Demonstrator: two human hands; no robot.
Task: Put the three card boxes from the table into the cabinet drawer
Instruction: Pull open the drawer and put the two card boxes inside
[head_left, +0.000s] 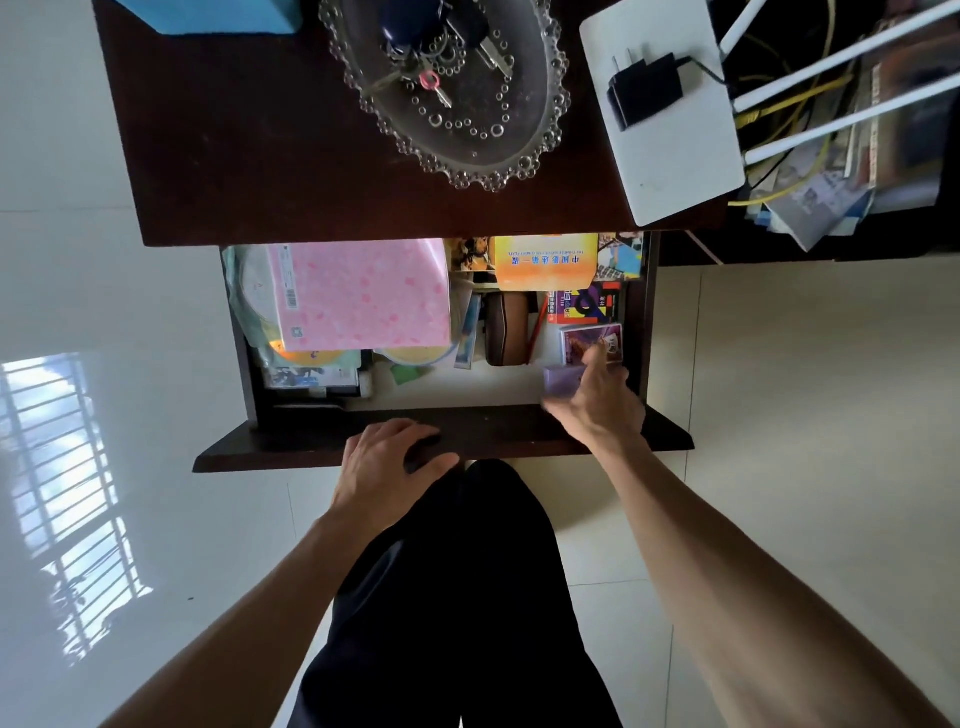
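Inside the open drawer (647, 322), the blurred right grip (602, 400) pinches a pale purple card box (561, 379) between thumb and fingers, just beside a darker card box (589, 340). The left grip (384, 457) curls over the drawer front (519, 431).

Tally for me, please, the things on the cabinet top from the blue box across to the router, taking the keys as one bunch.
Blue box: 1
Glass dish: 1
Key bunch: 1
White router: 1
Black power adapter: 1
Total: 5
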